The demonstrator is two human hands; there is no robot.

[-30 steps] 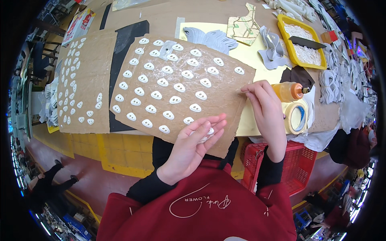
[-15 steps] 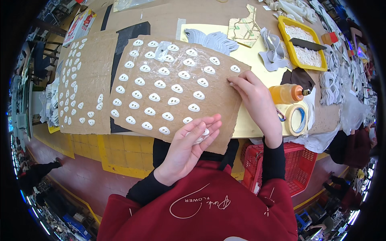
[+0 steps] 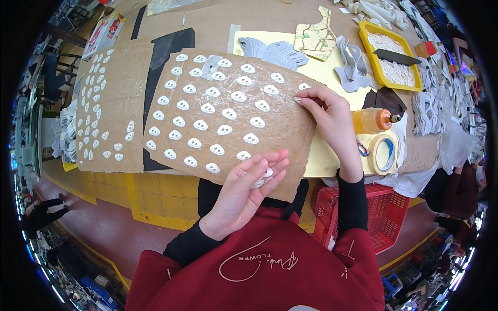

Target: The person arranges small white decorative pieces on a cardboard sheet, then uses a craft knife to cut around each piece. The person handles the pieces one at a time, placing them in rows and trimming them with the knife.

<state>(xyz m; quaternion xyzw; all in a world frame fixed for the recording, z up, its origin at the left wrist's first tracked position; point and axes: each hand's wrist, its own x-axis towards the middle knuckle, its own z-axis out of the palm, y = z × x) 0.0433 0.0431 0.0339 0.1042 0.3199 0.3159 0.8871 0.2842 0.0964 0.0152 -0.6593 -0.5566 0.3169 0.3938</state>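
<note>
A brown cardboard sheet (image 3: 282, 127) carries rows of small white rounded-triangle pieces (image 3: 229, 114), each with two dark holes. At its right side my right hand (image 3: 328, 111) pinches one such white piece (image 3: 297, 99) between thumb and fingertips, touching or just above the sheet. Another piece (image 3: 303, 87) lies right behind those fingers. Over the sheet's near edge, my left hand (image 3: 244, 192) is cupped palm up around several loose white pieces (image 3: 261, 181).
To the left lies a second cardboard sheet (image 3: 122, 67) with similar pieces. An orange glue bottle (image 3: 369, 121), a tape roll (image 3: 384, 154) and dark scraps (image 3: 384, 102) lie right. Farther back are grey cut parts (image 3: 272, 53) and a yellow tray (image 3: 361, 36). A red basket (image 3: 384, 217) stands below.
My right hand has shifted slightly away from me and to the right, and a white piece now shows at its fingertips. The cardboard sheet has slid a little. My left hand has barely moved.
</note>
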